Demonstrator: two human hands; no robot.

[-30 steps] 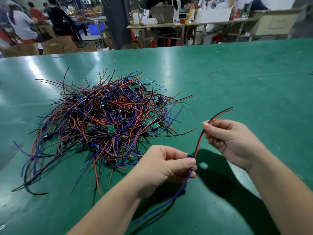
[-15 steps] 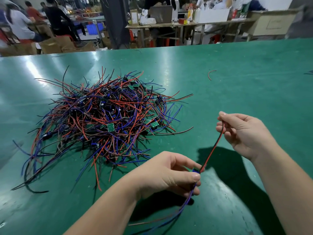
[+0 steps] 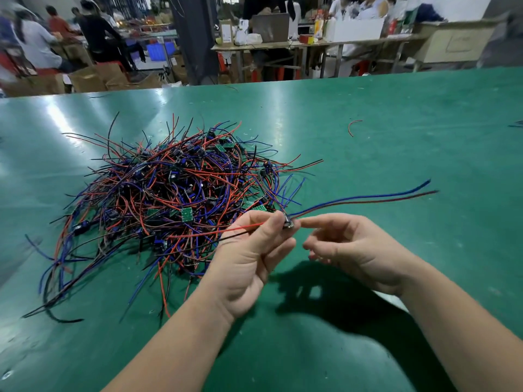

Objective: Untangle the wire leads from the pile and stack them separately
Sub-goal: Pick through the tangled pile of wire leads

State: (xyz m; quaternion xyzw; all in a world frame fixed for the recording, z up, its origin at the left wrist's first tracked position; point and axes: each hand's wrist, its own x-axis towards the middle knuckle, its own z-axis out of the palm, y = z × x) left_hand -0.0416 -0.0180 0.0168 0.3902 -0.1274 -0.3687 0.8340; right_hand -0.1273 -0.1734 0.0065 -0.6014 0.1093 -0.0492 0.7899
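Just above the green table (image 3: pixel 396 142), beside the right edge of the pile (image 3: pixel 175 193), one wire lead (image 3: pixel 368 197) was up in the air, gripped at its small module (image 3: pixel 288 223). To free it cleanly, the pinch belonged on the module. The red and black strands running left toward the pile would best be drawn out slowly, lifted rather than dragged, so neighbours did not follow. Whether their ends were caught there could not be told.

The module sat between the thumb and fingertips of the left hand (image 3: pixel 249 258), with the blue and dark-red strands trailing free to the right. The right hand (image 3: pixel 356 250) held nothing, its fingers loosely curled. Its index finger (image 3: pixel 319 222) stretched to the module, touching it or just short of it. A stray red scrap (image 3: pixel 352 127) lay well apart, farther up the table.
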